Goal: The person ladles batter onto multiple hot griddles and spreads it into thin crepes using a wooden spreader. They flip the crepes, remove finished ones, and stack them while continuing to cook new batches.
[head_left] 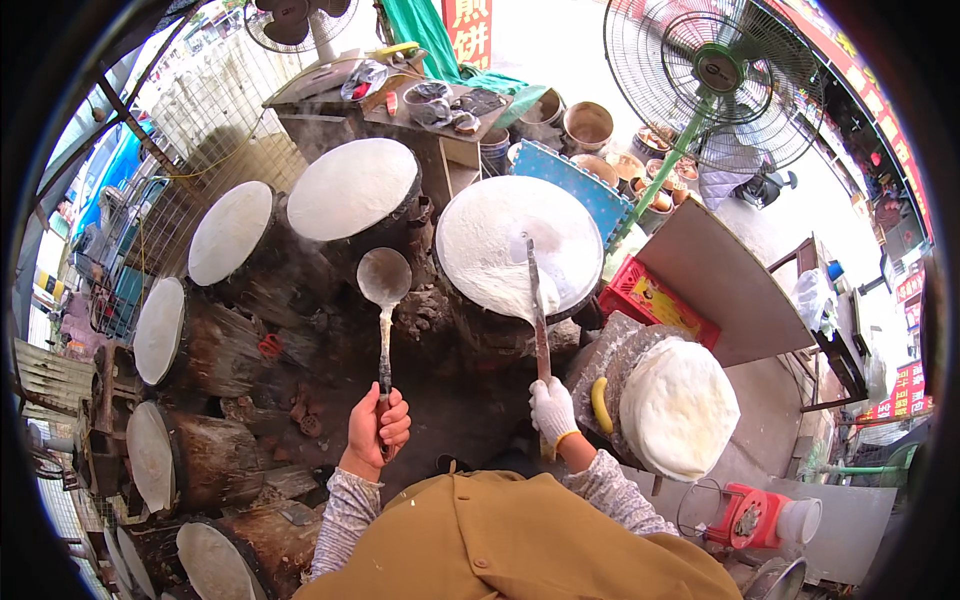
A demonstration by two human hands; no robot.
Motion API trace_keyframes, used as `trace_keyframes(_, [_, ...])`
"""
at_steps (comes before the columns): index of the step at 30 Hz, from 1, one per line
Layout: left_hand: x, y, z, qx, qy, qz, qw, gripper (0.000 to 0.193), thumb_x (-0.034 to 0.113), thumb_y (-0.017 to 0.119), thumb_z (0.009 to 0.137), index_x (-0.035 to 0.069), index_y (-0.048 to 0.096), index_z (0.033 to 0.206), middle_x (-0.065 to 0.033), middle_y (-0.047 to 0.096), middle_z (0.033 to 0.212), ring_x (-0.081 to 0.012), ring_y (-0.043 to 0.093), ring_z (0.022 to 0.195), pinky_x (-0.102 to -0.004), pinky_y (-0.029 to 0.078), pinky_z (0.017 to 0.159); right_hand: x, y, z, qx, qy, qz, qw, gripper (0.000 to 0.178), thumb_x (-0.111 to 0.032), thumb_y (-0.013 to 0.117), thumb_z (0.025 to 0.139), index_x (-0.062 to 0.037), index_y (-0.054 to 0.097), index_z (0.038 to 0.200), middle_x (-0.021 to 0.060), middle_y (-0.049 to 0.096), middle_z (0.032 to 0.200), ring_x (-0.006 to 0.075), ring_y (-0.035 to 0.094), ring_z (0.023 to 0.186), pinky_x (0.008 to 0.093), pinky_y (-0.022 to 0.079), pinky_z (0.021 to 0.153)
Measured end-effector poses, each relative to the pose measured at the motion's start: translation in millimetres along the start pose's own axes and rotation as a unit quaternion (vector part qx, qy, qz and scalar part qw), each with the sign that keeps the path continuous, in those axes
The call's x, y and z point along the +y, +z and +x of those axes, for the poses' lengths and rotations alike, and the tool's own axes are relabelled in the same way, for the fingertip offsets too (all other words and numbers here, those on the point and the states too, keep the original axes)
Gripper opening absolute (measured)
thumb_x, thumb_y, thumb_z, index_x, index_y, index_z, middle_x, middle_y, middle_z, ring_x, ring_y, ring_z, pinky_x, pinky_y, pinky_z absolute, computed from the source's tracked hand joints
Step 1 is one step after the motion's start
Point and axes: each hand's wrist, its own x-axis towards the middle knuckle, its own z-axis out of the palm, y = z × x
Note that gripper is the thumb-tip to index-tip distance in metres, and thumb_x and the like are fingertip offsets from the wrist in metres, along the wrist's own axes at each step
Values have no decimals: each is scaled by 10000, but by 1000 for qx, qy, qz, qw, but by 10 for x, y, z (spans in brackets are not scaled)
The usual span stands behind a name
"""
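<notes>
My bare left hand [377,428] is closed around the handle of a ladle [384,277], whose round bowl hangs in front of the stoves. My right hand [556,412], in a white glove, grips a long flat spreader [540,315]. Its far end lies in the white batter on a round griddle [480,235]. The batter covers most of the griddle, with a thinner, greyer patch on the right side and some hanging over the near edge. Right of my right hand lies a stack of pale round pancakes [682,408], a curved yellow object [601,404] beside it.
Several more batter-covered griddles [353,190] on barrel-like stoves [222,350] curve around my left. A large fan [715,70], a red crate [660,305] and a leaning board [727,280] stand right. Buckets [588,126] and a cluttered table [450,110] are beyond.
</notes>
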Motion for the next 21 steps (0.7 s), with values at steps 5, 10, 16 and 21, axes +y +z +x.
trace_keyframes(5, [5, 72, 48, -9, -19, 15, 1000, 412, 442, 353, 1042, 85, 460, 868, 34, 343, 606, -70, 319, 436, -220, 294, 396, 341, 885, 639, 41, -233, -246, 940, 259, -293, 449, 987, -58, 534, 917, 114, 565, 677, 280, 570, 558, 405, 470, 528])
trace_keyframes(10, [40, 52, -14, -11, -9, 11, 1000, 412, 439, 345, 1046, 84, 458, 870, 35, 350, 607, -66, 317, 434, -222, 291, 395, 473, 68, 734, 98, -194, -286, 933, 309, -315, 458, 981, -36, 570, 907, 107, 595, 667, 259, 609, 580, 410, 489, 550])
trace_keyframes(16, [-43, 19, 0, 9, 0, -6, 1000, 407, 433, 348, 1045, 84, 457, 867, 35, 349, 599, -66, 324, 431, -208, 304, 391, -306, -179, 284, -9, -16, -34, 999, 250, -317, 439, 998, -108, 515, 884, -10, 450, 604, 111, 401, 402, 290, 370, 374])
trace_keyframes(21, [-145, 217, 151, 14, -6, 3, 1000, 407, 431, 346, 1046, 87, 455, 858, 37, 346, 597, -65, 324, 432, -209, 302, 391, 351, -315, 491, -5, -118, -207, 971, 297, -345, 461, 980, -86, 539, 859, 4, 469, 585, 133, 442, 412, 299, 384, 384])
